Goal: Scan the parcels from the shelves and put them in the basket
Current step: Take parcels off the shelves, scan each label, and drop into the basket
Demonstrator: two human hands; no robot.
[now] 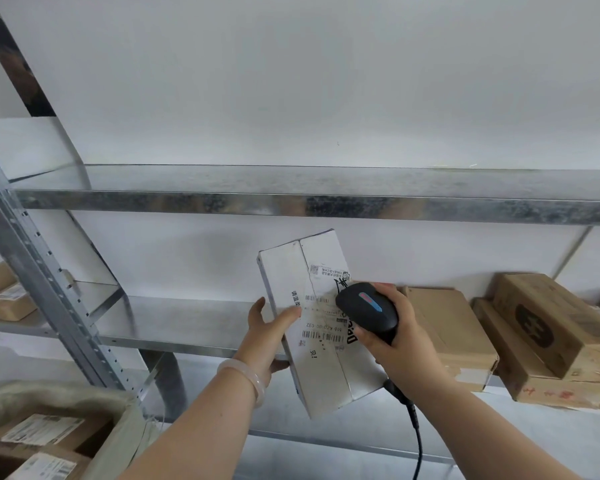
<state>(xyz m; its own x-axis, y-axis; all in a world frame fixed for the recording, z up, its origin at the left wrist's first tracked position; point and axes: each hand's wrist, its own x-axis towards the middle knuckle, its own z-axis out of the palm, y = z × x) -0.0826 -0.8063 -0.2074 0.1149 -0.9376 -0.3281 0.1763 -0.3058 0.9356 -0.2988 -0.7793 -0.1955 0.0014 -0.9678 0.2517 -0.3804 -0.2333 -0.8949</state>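
White cardboard parcel (326, 368), long axis near upright, is gripped by the left hand (267, 330); the right hand (399, 344) clasps a black corded scanner (368, 310) over its label; the beige fabric basket (49, 393) lies lower left.

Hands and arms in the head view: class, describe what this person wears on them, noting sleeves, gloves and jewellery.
The left hand and right hand are bare: no gloves, and no rings show. No sleeves reach into view on either forearm. One pale translucent round bangle, smooth and unmarked, circles the left wrist; the right wrist shows nothing worn.
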